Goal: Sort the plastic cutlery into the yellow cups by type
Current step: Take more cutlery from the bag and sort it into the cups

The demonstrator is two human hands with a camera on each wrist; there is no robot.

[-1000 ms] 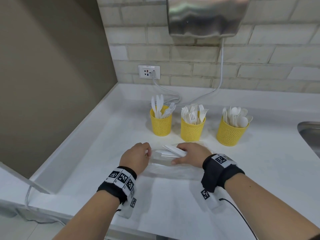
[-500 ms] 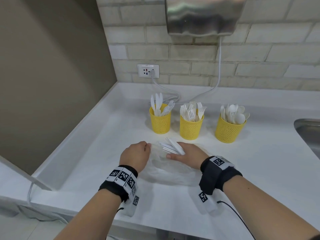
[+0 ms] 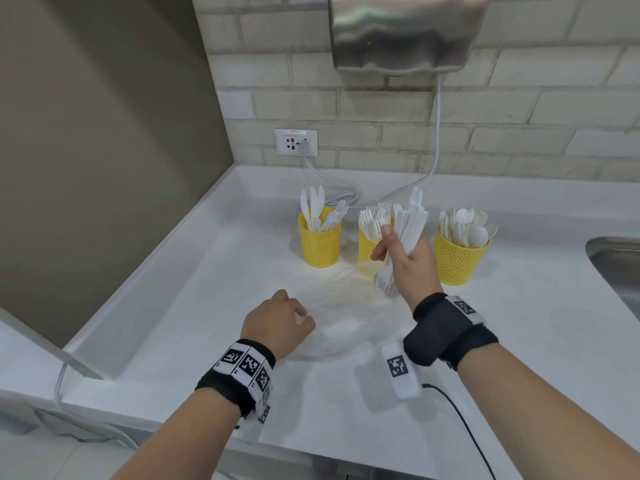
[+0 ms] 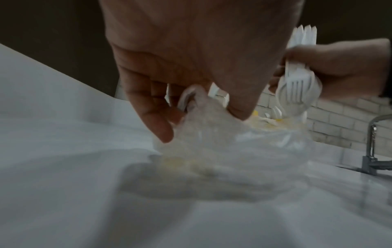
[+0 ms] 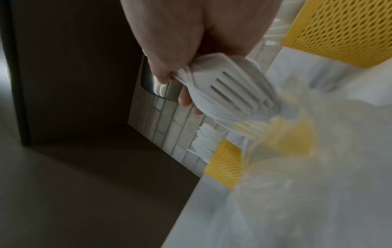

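Gripped in your right hand (image 3: pixel 403 261) was a bundle of white plastic cutlery (image 3: pixel 408 230), handles pointing up and fork tines pointing down, raised above the counter (image 3: pixel 207 271) in front of the middle yellow cup (image 3: pixel 367 245). From the head view, your left hand (image 3: pixel 277 323) sat low on the counter with fingers curled, pinching the edge of a clear plastic bag (image 3: pixel 346 327) that lay crumpled between your two wrists. Three yellow cups stood in a row near the brick wall (image 3: pixel 381 109): the left cup (image 3: pixel 319 242) held knives and a few forks, the middle one forks, the right cup (image 3: pixel 459 259) spoons. A wall socket (image 3: pixel 295 143) and a metal hand dryer (image 3: pixel 405 32) were above them, and a sink (image 3: pixel 620 261) edge showed at far right. From the left wrist view, your left hand (image 4: pixel 191 67) pinched the bag (image 4: pixel 233 142) between thumb and fingers, while your right hand (image 4: pixel 339 70) beyond it clutched the cutlery (image 4: pixel 297 87), a fork head facing the camera; a tap (image 4: pixel 371 142) stood at right. From the right wrist view, your right hand (image 5: pixel 191 42) was closed around the cutlery (image 5: pixel 229 89), its tines just above the blurred bag (image 5: pixel 307 159), with two yellow cups (image 5: pixel 227 164) behind.
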